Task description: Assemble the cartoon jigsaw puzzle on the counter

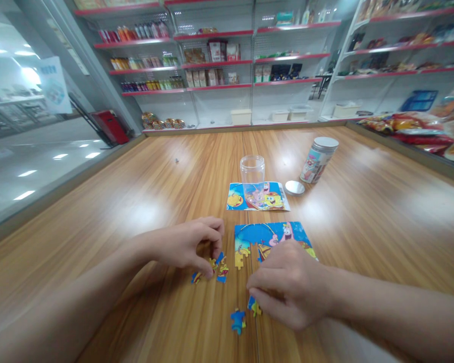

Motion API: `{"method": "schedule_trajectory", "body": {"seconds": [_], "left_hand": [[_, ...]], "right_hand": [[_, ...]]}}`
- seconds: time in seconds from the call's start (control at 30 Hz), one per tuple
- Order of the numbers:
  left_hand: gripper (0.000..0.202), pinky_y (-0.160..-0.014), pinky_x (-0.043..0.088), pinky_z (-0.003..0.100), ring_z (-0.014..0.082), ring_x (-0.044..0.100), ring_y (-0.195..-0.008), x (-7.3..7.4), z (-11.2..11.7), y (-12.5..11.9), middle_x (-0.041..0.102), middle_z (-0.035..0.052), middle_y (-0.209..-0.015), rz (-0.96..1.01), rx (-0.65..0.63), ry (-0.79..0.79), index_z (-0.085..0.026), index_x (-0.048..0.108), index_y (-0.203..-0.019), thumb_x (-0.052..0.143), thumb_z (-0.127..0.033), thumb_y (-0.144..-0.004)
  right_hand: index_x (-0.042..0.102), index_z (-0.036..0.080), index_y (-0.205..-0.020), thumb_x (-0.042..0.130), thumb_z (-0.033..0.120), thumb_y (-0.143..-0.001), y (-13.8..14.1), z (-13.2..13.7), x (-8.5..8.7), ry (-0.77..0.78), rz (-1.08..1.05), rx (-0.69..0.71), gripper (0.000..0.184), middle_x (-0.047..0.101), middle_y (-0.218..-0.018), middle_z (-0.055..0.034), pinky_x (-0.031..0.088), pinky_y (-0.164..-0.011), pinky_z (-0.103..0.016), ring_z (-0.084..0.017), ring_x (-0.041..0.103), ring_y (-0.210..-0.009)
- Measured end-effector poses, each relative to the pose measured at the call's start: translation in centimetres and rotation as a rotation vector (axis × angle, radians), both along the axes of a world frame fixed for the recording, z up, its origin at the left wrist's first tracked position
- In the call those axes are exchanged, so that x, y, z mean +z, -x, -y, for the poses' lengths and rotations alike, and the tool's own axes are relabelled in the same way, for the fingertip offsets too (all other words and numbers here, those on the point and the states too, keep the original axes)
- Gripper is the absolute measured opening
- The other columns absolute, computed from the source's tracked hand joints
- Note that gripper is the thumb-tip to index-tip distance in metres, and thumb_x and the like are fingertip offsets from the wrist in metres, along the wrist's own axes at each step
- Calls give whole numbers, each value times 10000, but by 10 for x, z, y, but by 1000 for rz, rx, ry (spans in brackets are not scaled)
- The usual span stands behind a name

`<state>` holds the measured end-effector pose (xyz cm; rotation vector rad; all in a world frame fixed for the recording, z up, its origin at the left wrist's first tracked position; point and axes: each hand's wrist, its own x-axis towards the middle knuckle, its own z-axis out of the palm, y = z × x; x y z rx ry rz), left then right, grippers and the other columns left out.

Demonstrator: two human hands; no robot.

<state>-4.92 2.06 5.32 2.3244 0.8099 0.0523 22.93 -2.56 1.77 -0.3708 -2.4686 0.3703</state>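
Note:
A partly built cartoon jigsaw (pixel 272 237) lies on the wooden table (pixel 136 201) in front of me. My left hand (pixel 185 244) is curled, its fingertips pinching a loose piece among a small cluster of puzzle pieces (pixel 221 267) left of the jigsaw. My right hand (pixel 291 290) rests over the jigsaw's lower edge, fingers bent down onto a loose piece (pixel 254 305). Another loose blue piece (pixel 238 321) lies just below. Beyond the jigsaw lies the reference picture (pixel 274 199), with an open clear jar (pixel 252 174) standing on it.
A round metal lid (pixel 294 187) and a closed printed jar (pixel 318 159) sit to the right of the picture. Shop shelves (pixel 212 65) with goods line the back and right walls. Snack packets (pixel 419 128) lie on the far right.

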Motion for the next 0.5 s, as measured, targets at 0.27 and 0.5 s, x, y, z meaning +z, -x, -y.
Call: {"method": "schedule_trajectory", "body": {"seconds": [0.27,0.5], "left_hand": [[226,-645,433,246,117,545,-703,-12,9,-11,623,20,-782,506,219,214,-142,659,-829,723,-349,-892],[164,-686,468,262,137,563,-764,-28,31,-44,612,47,-807,520,291,-166,-151,708,-870,628,-271,-947]], "right_hand": [[692,173,-852,625,203,-843,3,-3,-1,116,-178,-180,74,577,-586,51,330,-506,-243,-79,487,-492],[706,194,-817,653,281,-905,4,-16,3,402,-148,-363,135,640,-709,27,375,-604,-231,-95,552,-641]]}}
